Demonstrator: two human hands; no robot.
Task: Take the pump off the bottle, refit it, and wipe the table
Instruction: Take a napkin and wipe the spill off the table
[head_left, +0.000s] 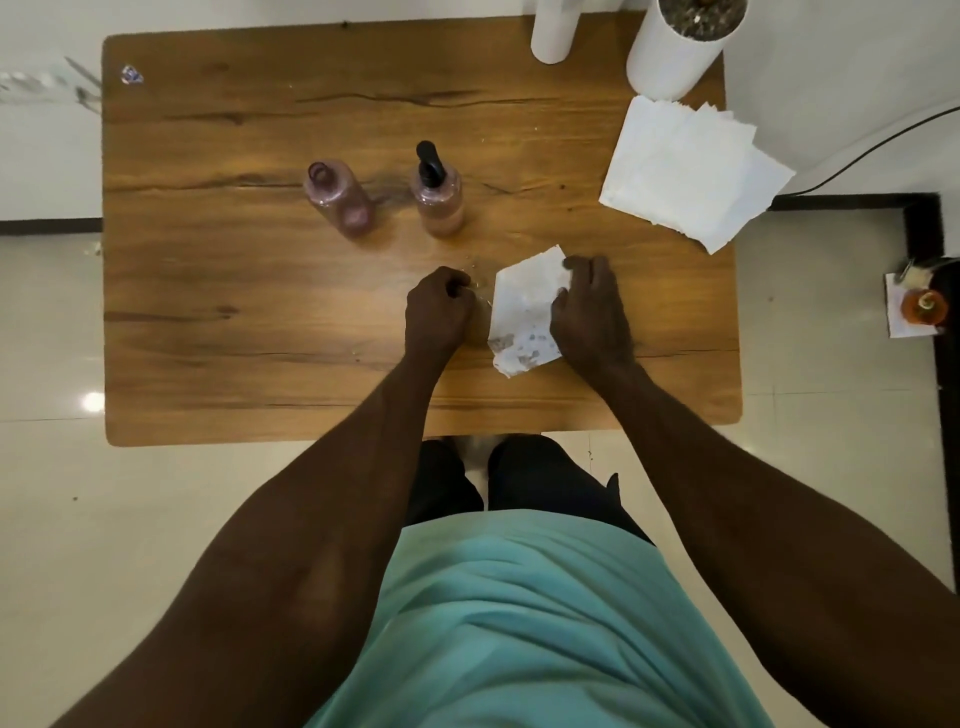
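Note:
Two pink bottles stand mid-table. The right bottle (439, 200) carries a black pump (429, 162). The left bottle (338, 196) has an open neck and no pump. In front of them my right hand (589, 312) presses on a stained white paper napkin (524, 312) lying flat on the wooden table (234, 322). My left hand (439, 309) rests as a closed fist just left of the napkin, with a thin clear strand showing at its fingers. A small wet smear lies on the wood between my hands.
A stack of clean white napkins (691, 171) sits at the back right, overhanging the table edge. Two white cylinders (670, 52) stand at the far right corner. A small shiny wrapper (131, 74) lies at the back left corner. An orange object (924, 306) is on the floor, right.

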